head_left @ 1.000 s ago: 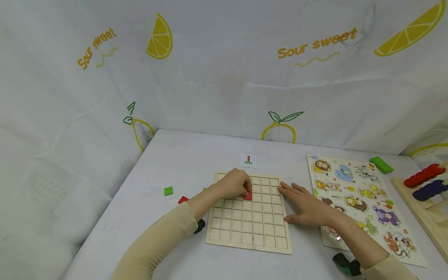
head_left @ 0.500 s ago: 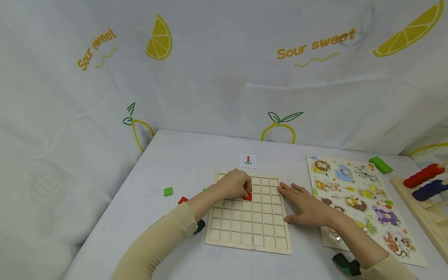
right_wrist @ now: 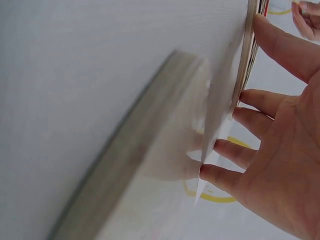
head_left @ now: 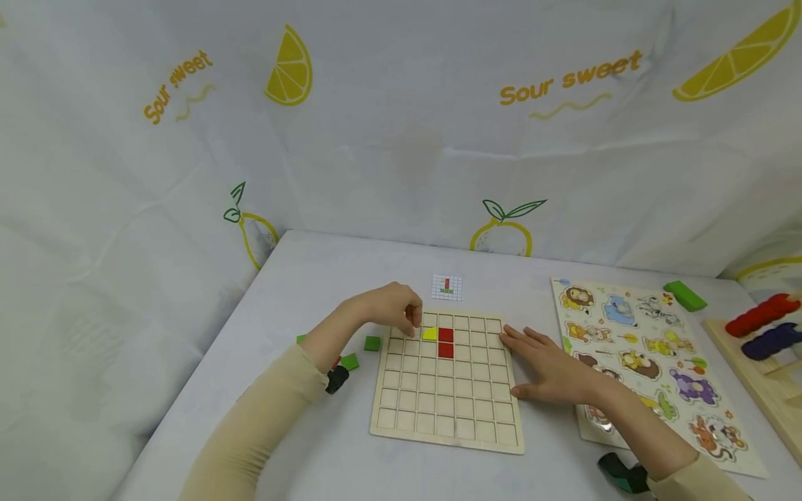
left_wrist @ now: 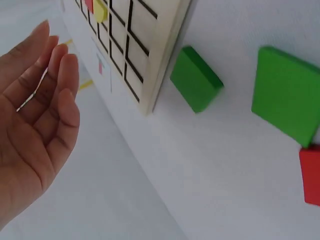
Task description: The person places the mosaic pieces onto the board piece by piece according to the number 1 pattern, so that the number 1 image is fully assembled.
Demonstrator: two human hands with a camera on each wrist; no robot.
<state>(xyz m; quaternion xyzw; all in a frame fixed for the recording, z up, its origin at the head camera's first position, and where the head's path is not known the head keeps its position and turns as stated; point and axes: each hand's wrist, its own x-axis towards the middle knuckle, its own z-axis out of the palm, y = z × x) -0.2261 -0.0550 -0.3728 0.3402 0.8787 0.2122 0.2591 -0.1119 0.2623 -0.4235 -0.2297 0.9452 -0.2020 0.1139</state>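
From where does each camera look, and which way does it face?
Head: on the head, facing forward and down at the grid board; left hand, right hand and sleeves show.
Left wrist: on that wrist, facing green tiles beside the grid board; only the left hand shows.
Right wrist: on that wrist, facing along the right hand toward the grid board's edge; the left hand shows too.
Shared: head and left wrist both show the yellow tile.

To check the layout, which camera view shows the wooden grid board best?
The head view: nearly the whole grid board shows from above, with the left hand over one corner. The left wrist view shows only a cropped part with one corner; the right wrist view, little more than its edge.
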